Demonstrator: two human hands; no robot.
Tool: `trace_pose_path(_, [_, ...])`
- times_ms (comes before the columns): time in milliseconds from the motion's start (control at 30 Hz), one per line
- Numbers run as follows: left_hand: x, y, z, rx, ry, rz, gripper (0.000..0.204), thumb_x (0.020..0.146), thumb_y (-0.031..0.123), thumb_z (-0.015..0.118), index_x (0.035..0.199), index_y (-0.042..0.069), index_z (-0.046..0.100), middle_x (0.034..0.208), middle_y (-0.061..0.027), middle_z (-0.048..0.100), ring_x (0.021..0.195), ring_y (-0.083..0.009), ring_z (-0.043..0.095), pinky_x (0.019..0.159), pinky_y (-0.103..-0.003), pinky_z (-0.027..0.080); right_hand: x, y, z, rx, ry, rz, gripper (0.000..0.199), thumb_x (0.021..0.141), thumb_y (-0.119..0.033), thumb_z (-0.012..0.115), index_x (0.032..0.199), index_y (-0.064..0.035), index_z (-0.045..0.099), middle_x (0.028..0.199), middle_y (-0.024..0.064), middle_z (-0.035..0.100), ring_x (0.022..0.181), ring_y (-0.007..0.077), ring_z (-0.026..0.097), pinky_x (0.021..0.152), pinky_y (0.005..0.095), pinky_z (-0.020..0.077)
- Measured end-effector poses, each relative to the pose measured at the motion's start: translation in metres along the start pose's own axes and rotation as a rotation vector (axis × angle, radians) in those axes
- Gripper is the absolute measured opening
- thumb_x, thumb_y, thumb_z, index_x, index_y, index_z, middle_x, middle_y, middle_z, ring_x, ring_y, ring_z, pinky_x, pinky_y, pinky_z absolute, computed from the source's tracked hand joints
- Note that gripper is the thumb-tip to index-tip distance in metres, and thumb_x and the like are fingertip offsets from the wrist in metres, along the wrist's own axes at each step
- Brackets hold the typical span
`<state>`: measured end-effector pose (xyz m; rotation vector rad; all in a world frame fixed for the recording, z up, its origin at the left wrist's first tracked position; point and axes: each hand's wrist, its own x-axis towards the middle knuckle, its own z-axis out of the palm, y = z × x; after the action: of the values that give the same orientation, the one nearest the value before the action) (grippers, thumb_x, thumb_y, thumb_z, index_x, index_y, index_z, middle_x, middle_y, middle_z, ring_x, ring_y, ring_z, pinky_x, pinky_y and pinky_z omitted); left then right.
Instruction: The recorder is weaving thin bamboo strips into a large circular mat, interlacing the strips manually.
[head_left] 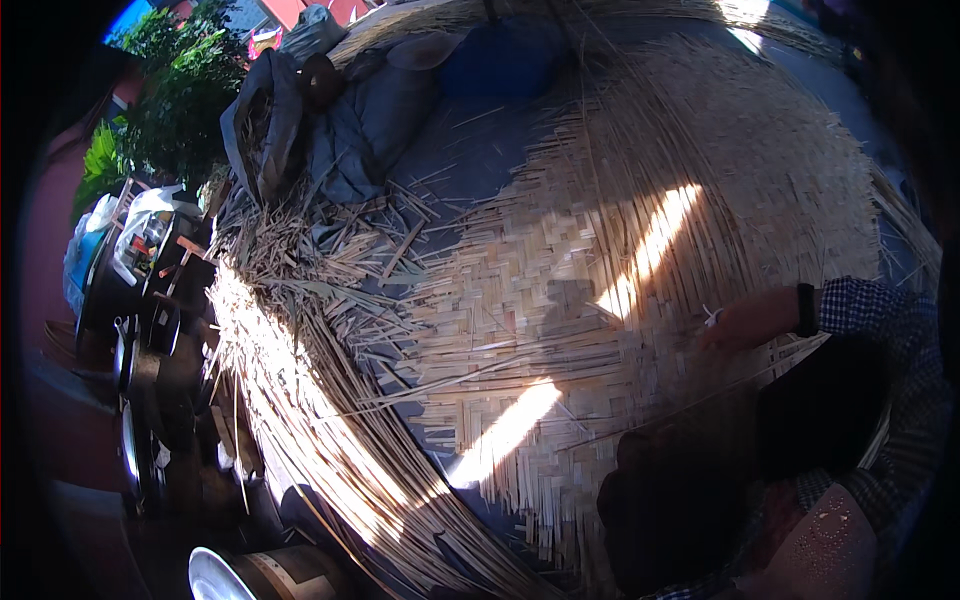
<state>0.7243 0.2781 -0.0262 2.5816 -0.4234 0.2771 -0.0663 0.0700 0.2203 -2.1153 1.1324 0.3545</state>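
Note:
A large woven bamboo mat (600, 230) covers the ground, with stripes of sunlight across it. My right hand (725, 325) rests on its right part, reaching in from the right. The arm has a checked sleeve and a black wristband (806, 309). A small white thing (710, 316) shows at the fingertips. The fingers lie in shadow, so their grip is unclear. My dark-clad knees (690, 500) are bent at the lower right. My left hand is not in view.
Loose bamboo strips (290, 370) fan out along the mat's left edge. Grey-blue cloth (370, 120) is heaped at the top beside a blue bundle (500, 55). Dark pots (150, 370) stand at the left, a metal bowl (215, 578) below, and green plants (170, 90) at the upper left.

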Motion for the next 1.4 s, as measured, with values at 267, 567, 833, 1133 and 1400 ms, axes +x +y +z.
trace_pose_path(267, [-0.021, 0.013, 0.001, 0.290, -0.080, 0.300, 0.062, 0.088, 0.027, 0.071, 0.138, 0.001, 0.047, 0.135, -0.0212, 0.053, 0.130, -0.0392, 0.045, 0.108, -0.049, 0.037, 0.002, -0.015, 0.019, 0.093, -0.104, 0.096, 0.032, 0.093, -0.021, 0.062, 0.121, -0.0050, 0.062, 0.107, 0.0179, 0.068, 0.098, 0.0334, 0.066, 0.086, 0.0422, 0.0509])
trace_pose_path(567, [-0.181, 0.173, 0.004, 0.044, -0.213, 0.369, 0.069, 0.100, 0.043, 0.051, 0.150, 0.002, 0.027, 0.155, -0.0256, 0.028, 0.146, -0.0436, 0.020, 0.113, -0.060, 0.020, -0.021, -0.037, 0.016, 0.195, -0.332, 0.305, 0.033, 0.094, -0.012, 0.057, 0.124, 0.0004, 0.060, 0.120, 0.0215, 0.066, 0.113, 0.0363, 0.061, 0.096, 0.0413, 0.0475])
trace_pose_path(833, [-0.201, 0.077, -0.049, 0.195, -0.442, 0.173, 0.072, 0.101, 0.044, 0.049, 0.150, -0.003, 0.025, 0.154, -0.0277, 0.027, 0.144, -0.0448, 0.022, 0.115, -0.056, 0.021, -0.010, -0.006, 0.040, 0.325, -0.029, 0.033, 0.027, 0.093, -0.013, 0.062, 0.117, -0.0010, 0.061, 0.101, 0.0170, 0.067, 0.095, 0.0334, 0.066, 0.085, 0.0396, 0.0510])
trace_pose_path(1133, [-0.211, 0.093, -0.088, 0.241, -0.607, 0.430, 0.058, 0.096, 0.040, 0.058, 0.137, 0.001, 0.047, 0.148, -0.0202, 0.039, 0.132, -0.0416, 0.036, 0.109, -0.054, 0.028, 0.007, -0.009, 0.022, 0.151, -0.115, 0.059, 0.031, 0.091, -0.016, 0.066, 0.120, -0.0057, 0.060, 0.100, 0.0164, 0.067, 0.094, 0.0317, 0.067, 0.084, 0.0397, 0.0520])
trace_pose_path(1400, [-0.100, 0.146, -0.031, -0.503, -0.511, 0.223, 0.026, 0.087, 0.011, 0.069, 0.110, 0.000, 0.067, 0.110, -0.0190, 0.066, 0.097, -0.0351, 0.063, 0.087, -0.045, 0.049, 0.002, -0.004, 0.013, 0.108, -0.078, 0.109, 0.034, 0.090, -0.019, 0.068, 0.120, -0.0072, 0.061, 0.101, 0.0170, 0.068, 0.094, 0.0324, 0.067, 0.085, 0.0408, 0.0518])
